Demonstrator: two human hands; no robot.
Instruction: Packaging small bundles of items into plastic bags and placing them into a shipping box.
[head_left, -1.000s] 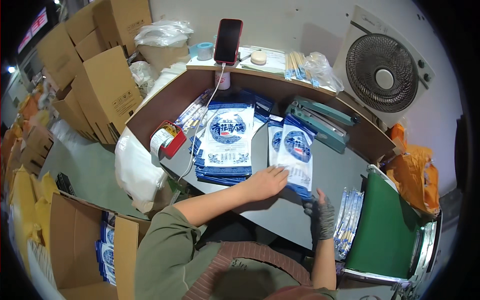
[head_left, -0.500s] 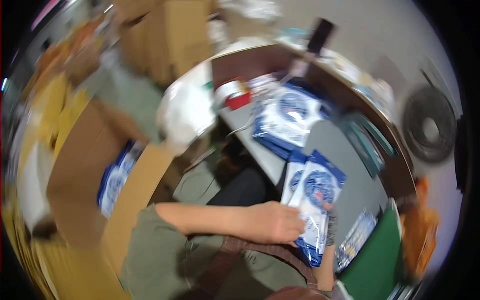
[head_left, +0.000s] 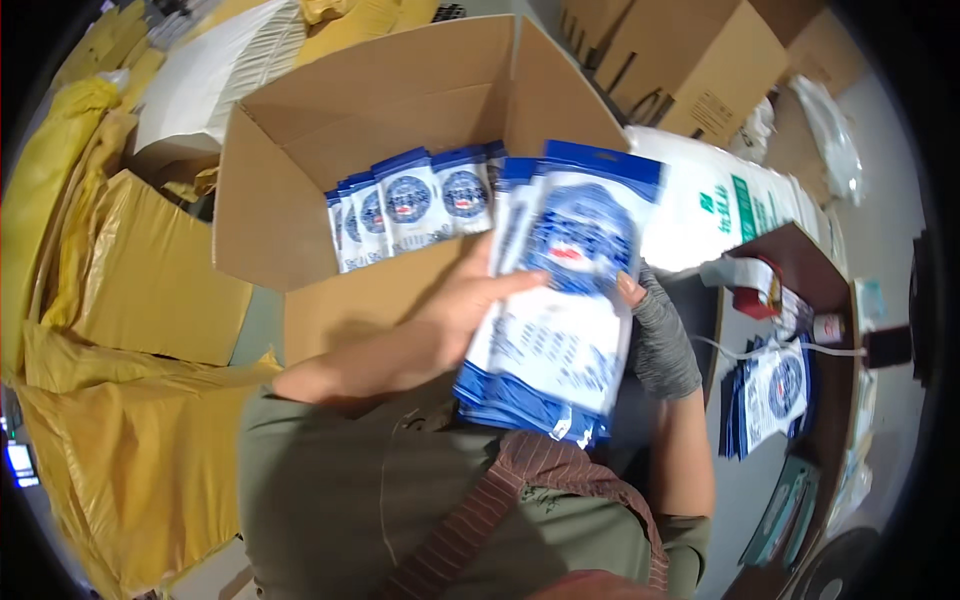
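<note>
Held up in front of me is a stack of flat blue-and-white plastic packets [head_left: 565,330], its top packet facing me. My left hand [head_left: 468,300] grips its left edge, thumb across the front, fingers hidden behind. On the right edge my right hand [head_left: 662,325], in a grey fingerless sleeve, clasps the stack with the thumb on its front. Just beyond my left hand stands an open cardboard box [head_left: 390,85]. Several matching packets [head_left: 405,205] stand upright in a row inside it. The held stack overlaps the box's near right side.
At right, a desk [head_left: 735,345] bears another pile of packets [head_left: 775,395], a red tape-like item [head_left: 757,300], a teal tray-like object [head_left: 780,515] and a phone [head_left: 888,347] at its edge. A white plastic bag [head_left: 690,190] lies beside the box. Yellow-wrapped parcels [head_left: 150,270] crowd the left.
My view has swung left from the desk to the cardboard box. The packets in my hands have come up off the desk side and are now squared into a stack near the box.
</note>
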